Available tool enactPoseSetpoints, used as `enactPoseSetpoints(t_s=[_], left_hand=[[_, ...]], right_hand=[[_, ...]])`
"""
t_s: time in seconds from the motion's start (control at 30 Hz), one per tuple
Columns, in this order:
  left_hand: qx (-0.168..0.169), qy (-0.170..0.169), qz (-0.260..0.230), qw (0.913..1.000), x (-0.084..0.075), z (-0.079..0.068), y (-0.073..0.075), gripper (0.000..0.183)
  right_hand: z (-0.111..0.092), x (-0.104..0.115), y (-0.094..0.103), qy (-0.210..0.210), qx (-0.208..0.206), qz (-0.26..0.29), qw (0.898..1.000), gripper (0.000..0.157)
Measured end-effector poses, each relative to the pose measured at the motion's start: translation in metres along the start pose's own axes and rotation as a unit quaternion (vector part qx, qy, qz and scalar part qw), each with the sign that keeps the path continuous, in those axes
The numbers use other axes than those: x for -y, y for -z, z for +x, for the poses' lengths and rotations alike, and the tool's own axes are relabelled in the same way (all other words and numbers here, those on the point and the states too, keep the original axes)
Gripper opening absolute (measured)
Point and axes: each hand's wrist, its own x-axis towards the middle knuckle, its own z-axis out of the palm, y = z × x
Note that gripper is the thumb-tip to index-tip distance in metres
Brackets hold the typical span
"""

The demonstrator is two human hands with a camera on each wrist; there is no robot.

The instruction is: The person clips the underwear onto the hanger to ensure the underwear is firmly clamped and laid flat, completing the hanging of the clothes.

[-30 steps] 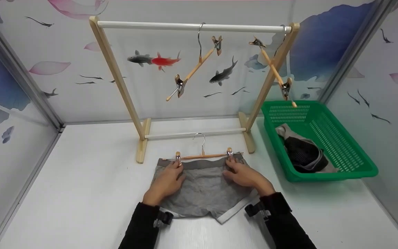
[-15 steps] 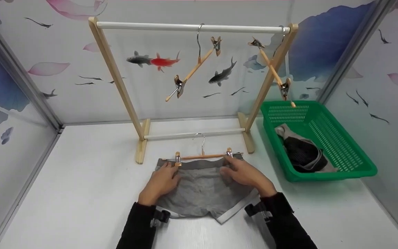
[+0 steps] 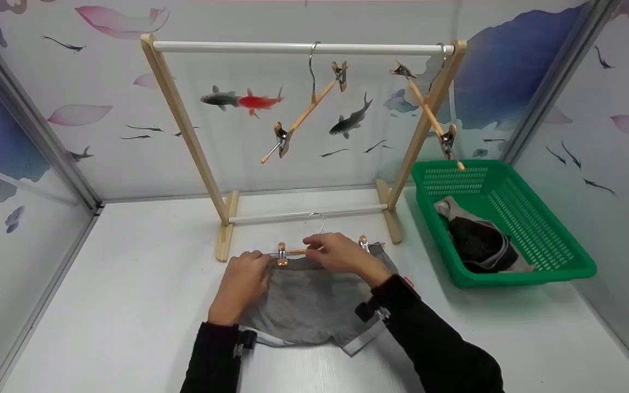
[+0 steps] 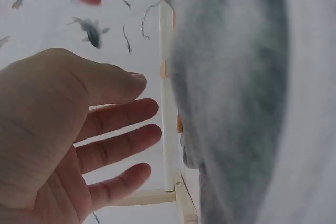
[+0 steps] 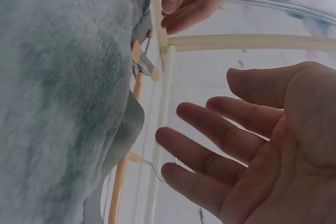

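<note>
Head view: grey shorts [image 3: 314, 305] lie beneath both hands [image 3: 242, 281] [image 3: 343, 254].

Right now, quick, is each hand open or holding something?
Left hand: open, by the gray shorts.
Right hand: open, near the clip hanger.

Right hand [image 3: 339, 252] moving away from right clip [image 3: 363, 243], swinging leftward over middle of hanger bar [image 3: 296, 252], now covering base of hook [image 3: 322, 221]. Right clip standing free of fingers. Left hand [image 3: 244, 281] sliding outward from left clip [image 3: 282, 255] to left end of waistband [image 3: 303, 264], covering bar's left tip. Right sleeve [image 3: 440, 333] slanting further inward, overlapping right edge of grey shorts [image 3: 314, 305]. Small red patch [image 3: 408, 282] showing at cuff.
</note>
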Motion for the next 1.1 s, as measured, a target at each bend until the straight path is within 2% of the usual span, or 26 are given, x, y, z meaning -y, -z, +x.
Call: enactPoseSetpoints(t_s=[0.17, 0.27, 0.37, 0.47, 0.6, 0.73, 0.93, 1.1], left_hand=[[0.016, -0.046, -0.054, 0.9974, 0.001, 0.002, 0.000, 0.020], [0.025, -0.044, -0.070, 0.9963, 0.002, 0.003, -0.001, 0.025], [0.026, -0.017, -0.058, 0.9978, 0.004, 0.001, -0.003, 0.024], [0.027, 0.021, -0.029, 0.9990, 0.006, -0.003, -0.005, 0.021], [0.032, 0.062, -0.008, 0.9975, 0.007, -0.008, -0.004, 0.019], [0.040, 0.098, 0.006, 0.9944, 0.006, -0.010, -0.003, 0.020], [0.066, 0.138, 0.011, 0.9881, 0.004, -0.012, 0.000, 0.021], [0.098, 0.154, -0.003, 0.9831, 0.003, -0.013, 0.001, 0.019]], right_hand=[[0.035, 0.006, -0.008, -0.026, 0.002, -0.013, 1.000, 0.035], [0.049, 0.006, -0.016, -0.041, -0.012, -0.013, 0.999, 0.035], [0.061, 0.006, -0.028, -0.031, -0.035, -0.030, 0.998, 0.033], [0.070, 0.007, -0.039, -0.021, -0.042, -0.071, 0.996, 0.025], [0.077, 0.010, -0.050, -0.044, -0.008, -0.130, 0.991, 0.016], [0.079, 0.009, -0.053, -0.061, 0.012, -0.165, 0.984, 0.023], [0.078, 0.006, -0.054, -0.048, 0.012, -0.165, 0.985, 0.025], [0.075, 0.003, -0.056, -0.029, 0.010, -0.171, 0.985, 0.025]])
